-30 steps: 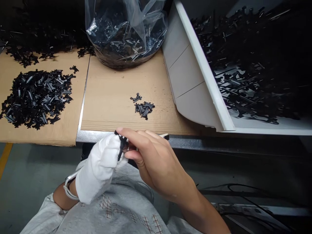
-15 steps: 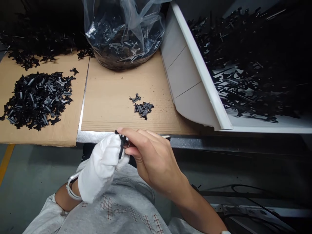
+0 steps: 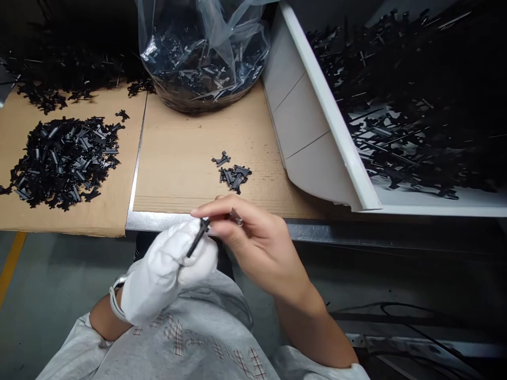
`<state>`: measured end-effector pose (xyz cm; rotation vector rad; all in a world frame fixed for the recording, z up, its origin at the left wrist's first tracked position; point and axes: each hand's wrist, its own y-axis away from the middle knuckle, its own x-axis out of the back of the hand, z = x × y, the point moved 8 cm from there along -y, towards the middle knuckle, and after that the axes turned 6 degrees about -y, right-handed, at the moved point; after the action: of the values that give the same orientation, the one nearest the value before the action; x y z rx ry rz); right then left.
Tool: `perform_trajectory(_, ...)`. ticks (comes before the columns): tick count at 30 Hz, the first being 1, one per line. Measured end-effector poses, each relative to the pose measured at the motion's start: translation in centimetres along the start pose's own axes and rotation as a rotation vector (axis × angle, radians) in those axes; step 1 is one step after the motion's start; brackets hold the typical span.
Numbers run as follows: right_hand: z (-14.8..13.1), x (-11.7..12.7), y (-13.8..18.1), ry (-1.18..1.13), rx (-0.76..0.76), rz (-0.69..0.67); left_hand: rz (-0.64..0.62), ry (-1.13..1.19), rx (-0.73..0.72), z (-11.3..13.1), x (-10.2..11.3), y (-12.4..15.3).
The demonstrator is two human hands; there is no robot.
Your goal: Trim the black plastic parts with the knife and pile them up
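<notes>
A clear plastic bag (image 3: pixel 222 26) stands at the top centre of the frame, its round bottom bulging with many small black parts seen through the shiny film; its top runs out of view. Filling the upper right is a large white bin (image 3: pixel 325 153), one straight side wall slanting down toward the middle of the frame; inside lies a loose tangle of black pieces (image 3: pixel 412 142), some long and thin, fading into deep shadow at the far right. Both containers are beside a work surface covered with tan cardboard (image 3: pixel 178 163). On it, a dense heap of black parts (image 3: pixel 65 161) spreads at the left, a darker mass of them (image 3: pixel 71 68) lies in the upper left corner, and a small cluster (image 3: pixel 235 177) sits just right of centre, with one piece (image 3: pixel 221 158) near it. At the centre of the frame, just below the cardboard's front edge, a single black part (image 3: pixel 195 243) is held: dark, narrow and bar-like from this angle, tilted with its upper end to the right, that end wider and knobbly. The left hand (image 3: pixel 170 269), in a white glove, is clamped on this part. The bare right hand (image 3: pixel 257 237) has its index finger and thumb at the part's upper end; whether they grip it cannot be told. A small shiny object (image 3: pixel 236 216), too blurred to identify, shows among the right hand's fingers
</notes>
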<state>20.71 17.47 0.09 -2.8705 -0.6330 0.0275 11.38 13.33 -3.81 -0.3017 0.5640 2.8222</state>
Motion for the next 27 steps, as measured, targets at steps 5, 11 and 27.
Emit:
perform_trajectory(5, 1.0, -0.1, -0.3, -0.123, -0.121, -0.038, -0.212, 0.401, 0.002, 1.0, -2.2, 0.3)
perform_trajectory(11, 0.8, 0.3, -0.5, -0.164, -0.168, -0.002, -0.156, 0.076, 0.035, 0.1, -0.9, -0.8)
perform_trajectory(27, 3.5, 0.6, 0.1, -0.345, -0.32, 0.012, 0.179, -0.309, -0.039, 1.4, 3.0, -1.3)
